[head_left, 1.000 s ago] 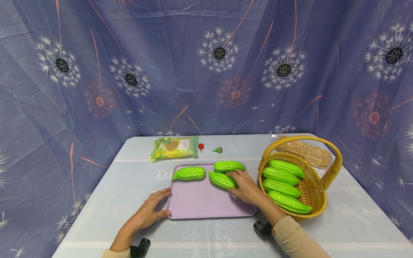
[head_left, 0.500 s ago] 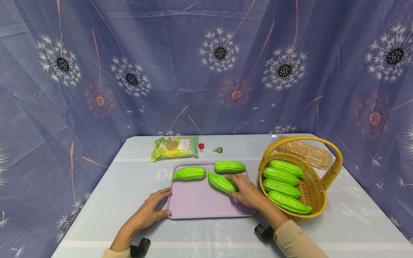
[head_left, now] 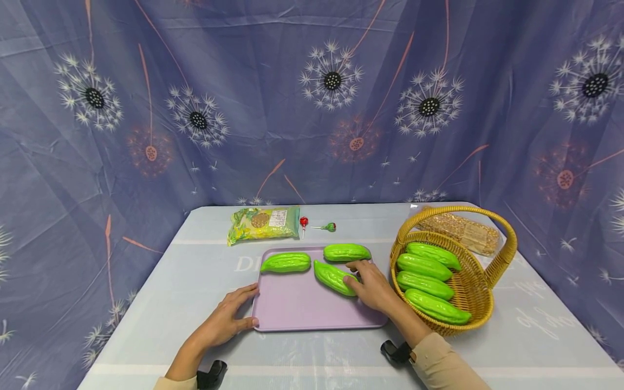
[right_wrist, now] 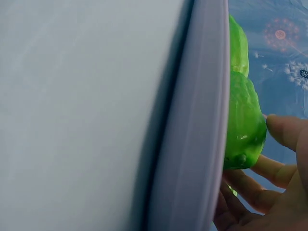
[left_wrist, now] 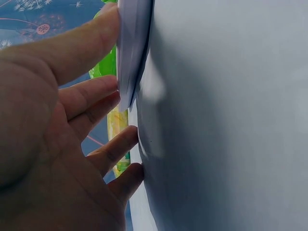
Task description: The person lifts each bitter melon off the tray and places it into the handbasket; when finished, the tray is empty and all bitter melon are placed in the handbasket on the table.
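From here I read the left hand, fingers spread against the left edge of the lilac tray, as steadying it, while the right hand straddles the slanted bitter melon on its right half, whether pinching I cannot tell.

Looks like a staged tabletop rec. setup; whether in a home, lab etc. can't be told. Blue-purple dandelion-print curtain walls off back & both sides, pale table has faint lettering, & blk wrist cams are worn.
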Motion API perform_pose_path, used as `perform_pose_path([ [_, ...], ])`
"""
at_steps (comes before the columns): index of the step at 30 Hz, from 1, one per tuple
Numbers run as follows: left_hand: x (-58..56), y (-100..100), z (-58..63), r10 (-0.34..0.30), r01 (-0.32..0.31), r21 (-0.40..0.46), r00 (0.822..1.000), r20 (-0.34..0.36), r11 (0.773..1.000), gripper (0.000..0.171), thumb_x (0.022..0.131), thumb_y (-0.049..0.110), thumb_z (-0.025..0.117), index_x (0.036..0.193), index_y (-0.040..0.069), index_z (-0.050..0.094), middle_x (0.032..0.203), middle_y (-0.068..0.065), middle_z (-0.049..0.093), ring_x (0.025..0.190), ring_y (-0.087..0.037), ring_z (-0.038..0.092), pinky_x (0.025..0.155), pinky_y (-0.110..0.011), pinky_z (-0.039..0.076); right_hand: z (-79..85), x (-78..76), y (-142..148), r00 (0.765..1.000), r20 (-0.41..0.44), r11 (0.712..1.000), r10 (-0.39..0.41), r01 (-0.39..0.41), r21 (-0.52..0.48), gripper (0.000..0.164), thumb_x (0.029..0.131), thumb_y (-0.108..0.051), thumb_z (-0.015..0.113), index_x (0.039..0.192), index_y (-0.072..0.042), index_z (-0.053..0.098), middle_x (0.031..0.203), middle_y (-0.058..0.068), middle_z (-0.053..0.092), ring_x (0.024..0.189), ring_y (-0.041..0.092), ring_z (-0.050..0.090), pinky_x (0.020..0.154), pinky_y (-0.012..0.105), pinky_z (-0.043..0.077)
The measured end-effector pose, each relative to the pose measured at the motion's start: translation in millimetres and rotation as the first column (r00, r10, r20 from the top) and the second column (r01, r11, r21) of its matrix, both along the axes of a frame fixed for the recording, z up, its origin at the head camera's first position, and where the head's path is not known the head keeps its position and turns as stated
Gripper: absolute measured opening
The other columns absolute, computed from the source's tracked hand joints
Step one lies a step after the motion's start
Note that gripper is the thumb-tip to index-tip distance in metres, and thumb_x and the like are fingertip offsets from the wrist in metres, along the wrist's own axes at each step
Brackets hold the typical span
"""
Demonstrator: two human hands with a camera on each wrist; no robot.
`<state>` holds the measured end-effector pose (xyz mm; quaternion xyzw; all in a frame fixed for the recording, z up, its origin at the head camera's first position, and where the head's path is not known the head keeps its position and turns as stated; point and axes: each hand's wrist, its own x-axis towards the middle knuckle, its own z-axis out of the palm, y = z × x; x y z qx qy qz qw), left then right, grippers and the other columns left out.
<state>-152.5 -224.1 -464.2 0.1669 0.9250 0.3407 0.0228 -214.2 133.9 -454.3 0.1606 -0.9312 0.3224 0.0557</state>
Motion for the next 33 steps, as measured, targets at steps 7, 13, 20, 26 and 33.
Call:
perform_pose_path([
  [7,0.3,0.5,1.1,0.002,-0.002,0.009,1.0,0.013,1.0,0.068,0.078,0.036,0.073,0.135,0.007,0.05,0.148,-0.008,0.042,0.135,-0.039,0.035,0.107,-0.062,0.027,-2.2,-1.6,-1.1,0.998,0.063,1.0,0.018,-0.018,-0.004,0.041,0.087,-0.029,0.065,0.122,-0.008,0.059,0.113,0.01,0.064,0.104,0.024,0.06,0.09,0.043,0.047],
  [13,0.6,1.0,2.0,0.002,-0.002,0.005,1.0,0.004,1.0,0.067,0.078,0.035,0.073,0.135,0.007,0.051,0.148,-0.008,0.042,0.134,-0.038,0.036,0.107,-0.061,0.028,-2.4,2.2,-0.7,0.989,0.123,0.996,0.087,-0.085,-0.017,0.051,0.084,-0.033,0.07,0.127,-0.011,0.056,0.119,0.009,0.061,0.111,0.024,0.057,0.096,0.044,0.045],
  [20,0.8,0.7,1.3,-0.004,0.004,0.005,1.0,-0.006,1.0,0.067,0.078,0.036,0.073,0.134,0.006,0.051,0.147,-0.009,0.042,0.134,-0.039,0.036,0.106,-0.061,0.029,-3.0,7.1,-1.3,0.982,0.102,0.987,0.161,-0.157,-0.045,0.05,0.081,-0.031,0.072,0.125,-0.012,0.057,0.124,0.006,0.06,0.117,0.023,0.055,0.101,0.046,0.042],
  [26,0.9,0.6,1.3,-0.006,0.006,-0.003,1.0,-0.014,1.0,0.067,0.078,0.035,0.073,0.134,0.006,0.051,0.147,-0.008,0.043,0.133,-0.038,0.037,0.106,-0.061,0.03,-4.1,10.8,0.0,0.98,0.07,0.982,0.186,-0.184,-0.046,0.043,0.085,-0.026,0.068,0.124,-0.014,0.058,0.124,0.004,0.061,0.116,0.021,0.056,0.1,0.045,0.043],
  [33,0.8,1.0,1.4,0.001,-0.001,0.008,1.0,-0.002,1.0,0.067,0.078,0.035,0.073,0.134,0.006,0.051,0.148,-0.008,0.042,0.134,-0.038,0.036,0.107,-0.061,0.028,-1.4,15.9,2.7,0.978,0.045,0.978,0.206,-0.204,-0.045,0.04,0.085,-0.019,0.067,0.124,-0.015,0.058,0.121,0.003,0.062,0.112,0.018,0.057,0.097,0.04,0.046],
])
